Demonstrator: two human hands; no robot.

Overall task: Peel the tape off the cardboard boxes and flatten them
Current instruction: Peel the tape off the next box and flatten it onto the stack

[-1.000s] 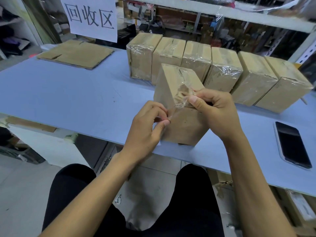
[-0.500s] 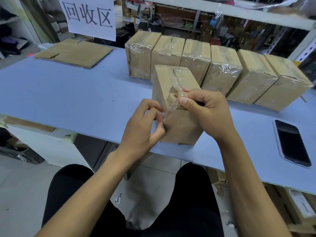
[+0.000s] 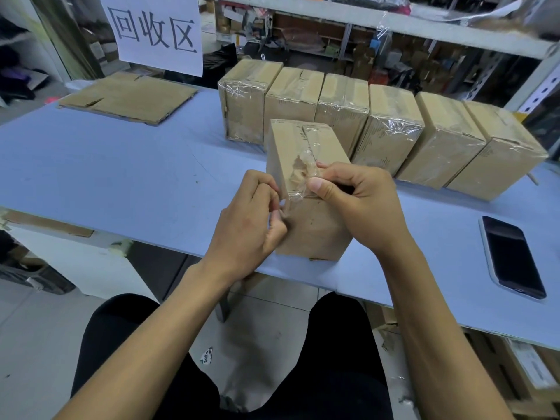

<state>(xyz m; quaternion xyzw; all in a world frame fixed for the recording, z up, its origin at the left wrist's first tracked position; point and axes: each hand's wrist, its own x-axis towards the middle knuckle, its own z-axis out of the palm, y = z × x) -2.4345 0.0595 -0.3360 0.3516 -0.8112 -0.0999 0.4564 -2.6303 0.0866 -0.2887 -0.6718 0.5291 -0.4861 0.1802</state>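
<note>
- The cardboard box [image 3: 306, 189] being worked on stands upright near the front edge of the table [image 3: 121, 177], just in front of a row of six taped boxes [image 3: 391, 131].
- A strip of clear tape [image 3: 303, 174] is partly lifted from its top front edge; where it came off, the paper surface looks torn.
- The right hand [image 3: 360, 204] pinches the crumpled loose tape between thumb and curled fingers at the top edge of the box.
- The left hand [image 3: 248, 225] has its fingers curled at the left front corner and seems to pinch a tape end there; the exact grip is hard to see.
- To do this step well, I think the tape should be pulled slowly and low along the surface, while one hand steadies the box, so it comes off in one piece and tears less cardboard.
- A white sign [image 3: 154, 31] hanging behind the table reads "回收区".
- Flattened cardboard [image 3: 130, 98] lies at the far left of the table, and a dark phone [image 3: 512, 256] lies at the right.
- The print on the boxes is too small to read.
</note>
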